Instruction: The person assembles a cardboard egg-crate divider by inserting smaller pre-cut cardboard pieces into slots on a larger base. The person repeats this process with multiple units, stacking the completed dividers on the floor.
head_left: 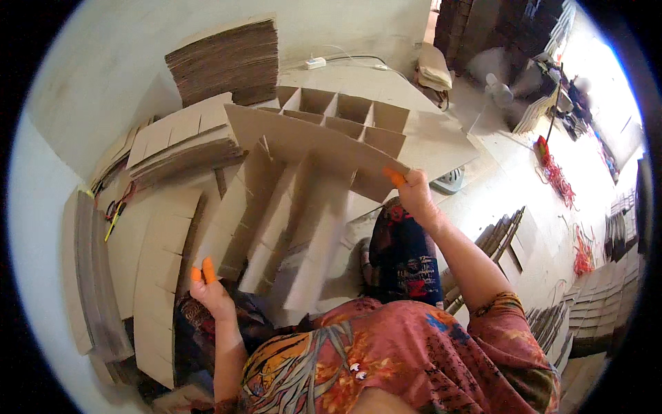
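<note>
Orange covers are on some fingertips of both hands. My right hand [418, 196] pinches the right end of a long brown cardboard strip [310, 141], which slants across the middle. Several slotted cardboard strips [258, 207] stand on edge on my side of it, running toward me. My left hand [212, 295] is lower left, its covered fingers closed at the near end of the leftmost of these strips. Beyond the long strip sits a cardboard divider grid [352, 110] with square cells, on a pale board [434, 141].
A tall cardboard stack [224, 62] leans at the wall, with a slotted stack [183, 138] before it. More slotted sheets [162, 276] lie left, beside a yellow-handled tool [115, 221]. A power strip [315, 63], a fan [498, 90], red cord [555, 176] and cardboard bundles [607, 303] are around.
</note>
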### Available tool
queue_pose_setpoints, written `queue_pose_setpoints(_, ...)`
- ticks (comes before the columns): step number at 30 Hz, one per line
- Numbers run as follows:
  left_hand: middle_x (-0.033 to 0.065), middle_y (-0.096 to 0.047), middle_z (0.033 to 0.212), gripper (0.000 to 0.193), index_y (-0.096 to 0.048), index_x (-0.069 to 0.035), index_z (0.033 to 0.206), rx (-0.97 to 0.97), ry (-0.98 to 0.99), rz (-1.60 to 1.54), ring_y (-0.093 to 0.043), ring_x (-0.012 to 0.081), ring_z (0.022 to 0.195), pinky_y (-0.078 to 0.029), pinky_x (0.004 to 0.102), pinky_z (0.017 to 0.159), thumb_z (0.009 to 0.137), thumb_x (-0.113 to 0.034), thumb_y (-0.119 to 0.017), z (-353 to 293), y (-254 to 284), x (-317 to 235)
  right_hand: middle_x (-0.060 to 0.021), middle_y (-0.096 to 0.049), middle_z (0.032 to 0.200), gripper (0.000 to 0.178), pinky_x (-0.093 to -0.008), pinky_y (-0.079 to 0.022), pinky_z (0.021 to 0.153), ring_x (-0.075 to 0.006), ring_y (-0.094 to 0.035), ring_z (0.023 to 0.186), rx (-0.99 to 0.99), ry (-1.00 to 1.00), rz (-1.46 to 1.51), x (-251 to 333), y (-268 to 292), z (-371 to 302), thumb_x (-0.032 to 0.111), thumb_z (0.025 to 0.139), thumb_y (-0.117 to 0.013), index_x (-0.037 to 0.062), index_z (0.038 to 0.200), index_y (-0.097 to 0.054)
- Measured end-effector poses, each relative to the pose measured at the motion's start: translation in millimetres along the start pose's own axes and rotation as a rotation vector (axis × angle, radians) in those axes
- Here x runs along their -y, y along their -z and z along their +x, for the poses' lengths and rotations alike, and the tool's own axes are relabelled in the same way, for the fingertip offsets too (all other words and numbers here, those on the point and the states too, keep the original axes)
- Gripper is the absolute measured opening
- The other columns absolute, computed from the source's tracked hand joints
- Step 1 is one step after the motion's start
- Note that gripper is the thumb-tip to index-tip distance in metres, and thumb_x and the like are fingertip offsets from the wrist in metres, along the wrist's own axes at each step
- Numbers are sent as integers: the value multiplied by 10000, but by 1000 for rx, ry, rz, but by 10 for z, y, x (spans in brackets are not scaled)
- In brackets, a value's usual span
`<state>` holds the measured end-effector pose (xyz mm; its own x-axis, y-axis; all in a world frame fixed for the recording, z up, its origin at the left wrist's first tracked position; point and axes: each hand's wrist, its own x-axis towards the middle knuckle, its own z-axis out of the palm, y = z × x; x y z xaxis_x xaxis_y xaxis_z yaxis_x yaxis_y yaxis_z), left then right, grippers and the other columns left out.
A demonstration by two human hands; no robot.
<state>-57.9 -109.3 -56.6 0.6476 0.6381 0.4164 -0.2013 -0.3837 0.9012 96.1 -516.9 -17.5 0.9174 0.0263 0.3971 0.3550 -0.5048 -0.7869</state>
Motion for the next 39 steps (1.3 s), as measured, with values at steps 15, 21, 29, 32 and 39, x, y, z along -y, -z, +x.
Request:
queue_pose_setpoints(15, 154, -620, 853, 299, -608, 16, 1033, 761, -508, 257, -598, 303, 679, -484, 313, 591, 752, -57, -680, -386, -340, -1550, -226, -619, 998, 458, -348, -501, 728, -371, -628, 868, 48, 382, -26, 620, 193, 88, -8, 779, -595, 65, 1224, -516)
queue_pose_setpoints(21, 158, -603, 747, 209, -630, 18, 963, 671, -327, 322, -574, 270, 599, -446, 325, 537, 760, -19, -657, -448, -353, -1318, -236, -609, 992, 410, -335, -504, 752, -331, -639, 892, 46, 429, -1, 498, 302, 272, -49, 772, -555, 53, 1168, -563)
queue_pose_setpoints(29, 137, -595, 743, 238, -632, 17, 996, 683, -291, 288, -574, 242, 605, -454, 291, 550, 762, -11, -667, -445, -360, -1333, -207, -610, 1061, 443, -301, -477, 796, -292, -633, 955, 169, 383, -45, 293, 229, 94, 24, 802, -629, 63, 1231, -527)
queue_pose_setpoints(32, 129, -600, 763, 255, -632, 18, 1005, 657, -370, 239, -572, 243, 615, -461, 290, 571, 760, -31, -683, -418, -326, -1413, -193, -629, 1026, 484, -314, -484, 764, -304, -645, 889, 174, 300, -134, 528, 304, 110, 49, 789, -652, 72, 1251, -512)
queue_pose_setpoints(39, 114, -595, 775, 246, -630, 10, 1021, 509, -435, 317, -563, 208, 655, -464, 276, 605, 782, -28, -669, -30, -140, -1511, -214, -616, 937, 457, -383, -486, 685, -377, -601, 805, 311, 349, -350, 725, 357, 279, 59, 792, -609, 100, 1239, -526)
